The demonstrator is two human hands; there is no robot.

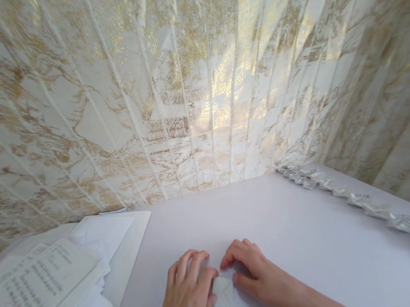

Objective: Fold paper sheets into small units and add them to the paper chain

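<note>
A small folded piece of whitish paper (224, 293) lies on the white table between my two hands, with diagonal crease lines faintly visible on it. My left hand (190, 293) rests at its left side, fingers bent and apart, the index fingertip and thumb by the paper's left edge. Across from it, my right hand (253, 275) is curved with a gap between thumb and index finger. Its fingertips sit just right of and above the paper. Whether the right fingertips touch the paper, I cannot tell. Below the folded piece, a pale sheet shows faintly on the table.
Loose paper sheets (112, 230) are piled at the left, with a handwritten page (50, 282) on top. A row of crumpled silvery folded pieces (402, 222) runs along the right edge of the table (312, 240). A gold-patterned white curtain (184, 99) hangs behind.
</note>
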